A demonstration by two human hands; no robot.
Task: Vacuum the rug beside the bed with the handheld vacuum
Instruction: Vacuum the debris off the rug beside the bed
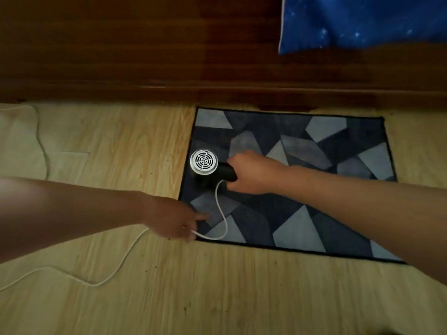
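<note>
The vacuum [204, 163] is gripped by its black handle in the right hand [251, 172], with the fingers wrapped round it. It is set on the rug [302, 213] just left of that hand, presumably so the rug's left strip gets cleaned. The white cord [223, 213] is led from the handle to the left hand [174, 221], probably to keep it out of the vacuum's path. Whether it is pinched or merely pressed down cannot be told.

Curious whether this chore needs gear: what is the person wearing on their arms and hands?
Nothing that shows. The left hand and right hand are ungloved, with no rings or watch visible in this soft picture. The left forearm and right forearm are uncovered; no sleeve comes into view.
</note>
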